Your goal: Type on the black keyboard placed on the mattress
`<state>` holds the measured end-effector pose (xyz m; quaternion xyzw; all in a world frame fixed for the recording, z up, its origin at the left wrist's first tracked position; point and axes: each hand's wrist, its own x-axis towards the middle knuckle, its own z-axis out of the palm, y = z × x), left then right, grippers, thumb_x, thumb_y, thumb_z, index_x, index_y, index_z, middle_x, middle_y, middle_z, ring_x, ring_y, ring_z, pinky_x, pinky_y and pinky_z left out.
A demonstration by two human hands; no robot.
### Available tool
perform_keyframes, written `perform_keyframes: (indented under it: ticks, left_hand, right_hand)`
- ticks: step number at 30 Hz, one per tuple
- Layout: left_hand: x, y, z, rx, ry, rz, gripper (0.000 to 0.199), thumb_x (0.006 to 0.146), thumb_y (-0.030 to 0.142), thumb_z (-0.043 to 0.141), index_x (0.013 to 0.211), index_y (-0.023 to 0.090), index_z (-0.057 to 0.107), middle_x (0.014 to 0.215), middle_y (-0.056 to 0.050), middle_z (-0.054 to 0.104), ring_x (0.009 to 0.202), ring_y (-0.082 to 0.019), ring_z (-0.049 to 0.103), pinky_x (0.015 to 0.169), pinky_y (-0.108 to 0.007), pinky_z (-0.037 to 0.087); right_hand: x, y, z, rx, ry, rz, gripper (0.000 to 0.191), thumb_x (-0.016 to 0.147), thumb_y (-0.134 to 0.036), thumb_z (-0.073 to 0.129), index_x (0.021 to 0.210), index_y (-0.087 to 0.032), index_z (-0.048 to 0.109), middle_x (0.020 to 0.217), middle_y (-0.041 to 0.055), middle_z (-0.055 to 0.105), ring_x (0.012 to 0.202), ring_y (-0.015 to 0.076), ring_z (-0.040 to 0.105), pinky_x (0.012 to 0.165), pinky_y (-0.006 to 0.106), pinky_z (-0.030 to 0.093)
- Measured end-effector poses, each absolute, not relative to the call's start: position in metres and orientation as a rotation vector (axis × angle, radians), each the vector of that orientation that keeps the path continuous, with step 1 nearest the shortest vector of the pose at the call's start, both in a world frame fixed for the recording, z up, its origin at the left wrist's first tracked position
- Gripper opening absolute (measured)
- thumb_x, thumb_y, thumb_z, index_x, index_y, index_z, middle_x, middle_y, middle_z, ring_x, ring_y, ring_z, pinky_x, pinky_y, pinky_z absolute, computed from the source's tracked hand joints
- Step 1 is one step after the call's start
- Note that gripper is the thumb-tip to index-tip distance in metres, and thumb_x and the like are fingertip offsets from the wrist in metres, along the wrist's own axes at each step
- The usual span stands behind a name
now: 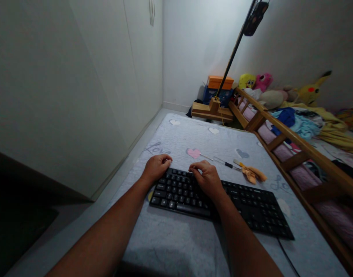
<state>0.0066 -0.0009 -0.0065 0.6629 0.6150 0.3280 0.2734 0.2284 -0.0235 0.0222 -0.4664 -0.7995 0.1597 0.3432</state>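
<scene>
A black keyboard (193, 209) lies on a pale blue cloth with hearts, its cable trailing off at the lower right. My left hand (157, 167) rests at the keyboard's upper left corner, fingers curled together; whether anything is between them is too small to tell. Over the top rows, left of the keyboard's middle, is my right hand (205, 176), its thumb and forefinger pinched near the back edge on something I cannot make out. Behind the keyboard lie a thin metal tool (207, 157), a tool with a black grip (228, 165) and an orange cloth-like item (250, 173).
A white cabinet (107, 77) stands along the left. On the right runs a wooden bed rail (297, 144), with clothes and plush toys beyond it. At the back are an orange box (219, 82) and a black pole (234, 52) on a wooden base (203, 109).
</scene>
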Motion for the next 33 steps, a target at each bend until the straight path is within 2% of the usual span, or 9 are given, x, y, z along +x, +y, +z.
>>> perform_keyframes:
  ticks: [16, 33]
  left_hand:
    - [0.0071, -0.0011, -0.0069, 1.786, 1.669, 0.876, 0.027, 0.078, 0.033, 0.053, 0.087, 0.017, 0.073, 0.068, -0.002, 0.068, 0.066, -0.017, 0.060, 0.060, -0.026, 0.041]
    - [0.0075, -0.0019, -0.0051, 1.781, 1.671, 0.880, 0.027, 0.079, 0.033, 0.052, 0.087, 0.018, 0.073, 0.069, -0.002, 0.069, 0.068, -0.018, 0.061, 0.060, -0.026, 0.041]
  right_hand:
    - [0.2277, -0.0263, 0.0260, -1.196, -2.120, 0.494, 0.015, 0.084, -0.010, 0.063, 0.081, -0.021, 0.073, 0.077, 0.0032, 0.070, 0.078, 0.0181, 0.063, 0.074, 0.029, 0.047]
    - [0.2278, -0.0218, 0.0197, -1.217, -2.035, 0.458, 0.016, 0.085, -0.011, 0.062, 0.081, -0.022, 0.073, 0.081, 0.0038, 0.073, 0.081, 0.0201, 0.065, 0.078, 0.031, 0.048]
